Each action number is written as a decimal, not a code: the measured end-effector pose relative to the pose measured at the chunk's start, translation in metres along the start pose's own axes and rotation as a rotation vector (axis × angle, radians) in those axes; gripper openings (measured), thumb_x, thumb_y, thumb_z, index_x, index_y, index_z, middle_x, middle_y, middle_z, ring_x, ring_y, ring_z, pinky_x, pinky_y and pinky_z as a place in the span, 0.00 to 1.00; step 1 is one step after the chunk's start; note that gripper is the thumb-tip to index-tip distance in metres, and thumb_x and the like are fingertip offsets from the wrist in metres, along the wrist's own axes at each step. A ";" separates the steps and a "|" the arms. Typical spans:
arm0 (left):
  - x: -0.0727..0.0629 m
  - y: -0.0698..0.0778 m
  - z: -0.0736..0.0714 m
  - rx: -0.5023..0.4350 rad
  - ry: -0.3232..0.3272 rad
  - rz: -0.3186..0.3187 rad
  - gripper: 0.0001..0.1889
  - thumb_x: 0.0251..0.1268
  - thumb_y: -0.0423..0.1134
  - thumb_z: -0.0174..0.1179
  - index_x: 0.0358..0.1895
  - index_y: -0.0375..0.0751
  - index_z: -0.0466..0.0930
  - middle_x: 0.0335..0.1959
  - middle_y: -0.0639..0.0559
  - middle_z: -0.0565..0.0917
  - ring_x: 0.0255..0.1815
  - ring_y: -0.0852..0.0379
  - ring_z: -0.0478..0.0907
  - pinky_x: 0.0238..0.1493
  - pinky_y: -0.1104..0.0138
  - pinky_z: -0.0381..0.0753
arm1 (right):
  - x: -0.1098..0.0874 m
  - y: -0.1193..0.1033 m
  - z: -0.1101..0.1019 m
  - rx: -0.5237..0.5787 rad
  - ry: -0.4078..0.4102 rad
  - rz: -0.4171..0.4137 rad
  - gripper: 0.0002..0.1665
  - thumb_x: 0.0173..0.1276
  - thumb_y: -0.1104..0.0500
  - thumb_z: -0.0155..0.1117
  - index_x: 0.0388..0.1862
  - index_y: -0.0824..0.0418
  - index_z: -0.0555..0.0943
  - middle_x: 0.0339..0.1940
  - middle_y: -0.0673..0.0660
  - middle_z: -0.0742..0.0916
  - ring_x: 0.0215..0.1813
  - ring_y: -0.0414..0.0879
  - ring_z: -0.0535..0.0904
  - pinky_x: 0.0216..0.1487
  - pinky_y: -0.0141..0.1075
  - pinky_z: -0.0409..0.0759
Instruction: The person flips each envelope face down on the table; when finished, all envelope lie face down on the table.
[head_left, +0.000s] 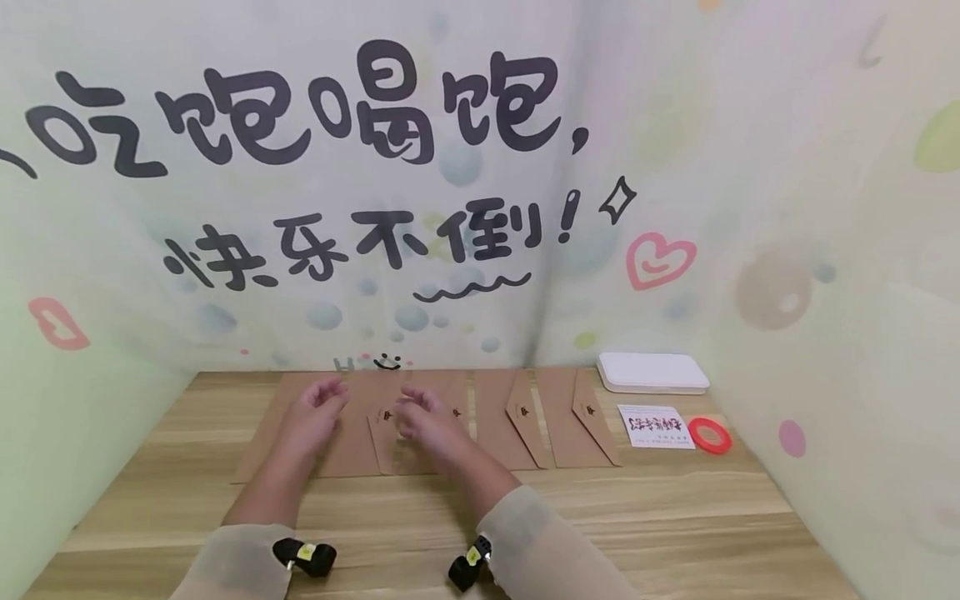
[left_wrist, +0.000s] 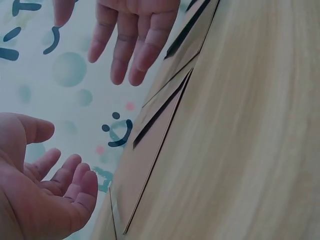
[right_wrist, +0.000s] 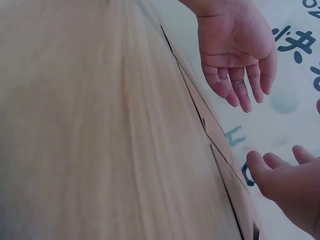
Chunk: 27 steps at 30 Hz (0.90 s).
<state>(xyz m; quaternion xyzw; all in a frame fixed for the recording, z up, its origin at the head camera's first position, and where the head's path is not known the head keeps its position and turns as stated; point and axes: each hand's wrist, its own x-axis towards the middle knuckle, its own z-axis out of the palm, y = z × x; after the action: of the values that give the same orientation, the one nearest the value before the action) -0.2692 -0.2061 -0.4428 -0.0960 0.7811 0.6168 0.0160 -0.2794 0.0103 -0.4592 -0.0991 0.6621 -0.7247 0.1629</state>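
Observation:
Several brown kraft-paper envelopes with pointed flaps lie side by side on the wooden table. My left hand hovers over the left end of the row, its fingers loosely bent and holding nothing. Over the middle of the row is my right hand, also relaxed with nothing in it. The palms face each other with a gap between them, and an envelope shows there. Two envelopes farther right, a nearer one and the end one, are mostly uncovered. In the left wrist view the left palm is turned up beside an envelope.
At the back right stands a flat white case. In front of it lies a white card with dark red lettering, beside a red ring. A printed cloth wall rises behind the table and along both sides.

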 end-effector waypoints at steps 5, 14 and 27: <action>-0.002 -0.003 -0.003 0.020 -0.069 0.000 0.34 0.86 0.44 0.50 0.86 0.37 0.53 0.85 0.35 0.60 0.86 0.37 0.58 0.86 0.45 0.63 | -0.002 0.004 0.000 0.065 -0.034 0.028 0.41 0.82 0.46 0.58 0.85 0.62 0.62 0.85 0.69 0.69 0.83 0.65 0.68 0.82 0.58 0.70; -0.004 -0.007 -0.003 0.080 -0.109 0.013 0.35 0.85 0.48 0.53 0.85 0.36 0.55 0.84 0.33 0.61 0.84 0.34 0.59 0.86 0.42 0.61 | 0.001 0.009 -0.003 0.140 -0.031 0.061 0.42 0.81 0.46 0.58 0.86 0.61 0.60 0.86 0.69 0.65 0.84 0.71 0.64 0.84 0.58 0.67; -0.004 -0.009 -0.003 0.125 -0.141 0.024 0.36 0.83 0.51 0.55 0.84 0.35 0.58 0.84 0.31 0.62 0.85 0.31 0.59 0.86 0.41 0.58 | -0.002 0.007 -0.004 0.244 -0.038 0.049 0.40 0.81 0.51 0.57 0.84 0.66 0.62 0.85 0.73 0.64 0.83 0.72 0.66 0.83 0.60 0.68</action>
<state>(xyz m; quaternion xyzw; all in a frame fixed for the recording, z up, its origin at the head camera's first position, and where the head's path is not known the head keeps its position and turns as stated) -0.2638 -0.2106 -0.4505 -0.0420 0.8161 0.5722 0.0693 -0.2786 0.0138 -0.4665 -0.0762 0.5680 -0.7937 0.2039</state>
